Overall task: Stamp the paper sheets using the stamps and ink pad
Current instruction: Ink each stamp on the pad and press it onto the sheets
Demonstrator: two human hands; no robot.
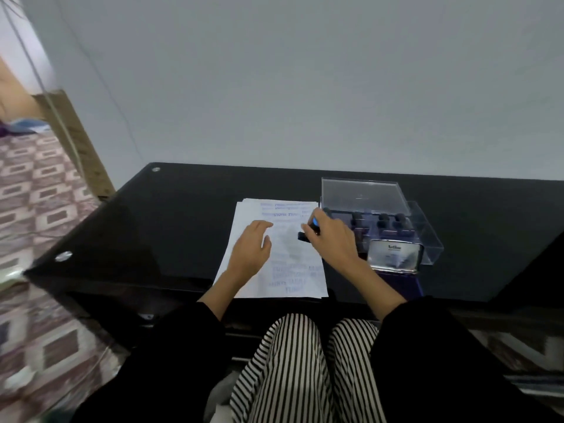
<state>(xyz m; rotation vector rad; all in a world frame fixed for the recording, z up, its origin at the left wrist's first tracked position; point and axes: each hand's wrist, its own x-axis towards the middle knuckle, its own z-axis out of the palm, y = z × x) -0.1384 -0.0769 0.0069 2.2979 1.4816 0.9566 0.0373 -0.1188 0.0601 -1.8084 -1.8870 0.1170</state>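
A stack of white paper sheets (pixel 293 270) lies on the black glass table (pixel 146 227), with blue stamp marks near its far and near ends. My left hand (pixel 251 249) rests flat on the sheet's left half, fingers relaxed. My right hand (pixel 331 236) grips a black stamp with a blue top (pixel 309 232) at the sheet's right edge, its base just above or on the paper. An open ink pad (pixel 395 254) with a silver lid stands to the right, its purple pad toward me.
A clear plastic box (pixel 427 233) with its lid raised holds several more dark-handled stamps (pixel 383 221) behind the ink pad. A grey wall stands behind the table. Patterned floor shows at left. My striped trousers are under the table's near edge.
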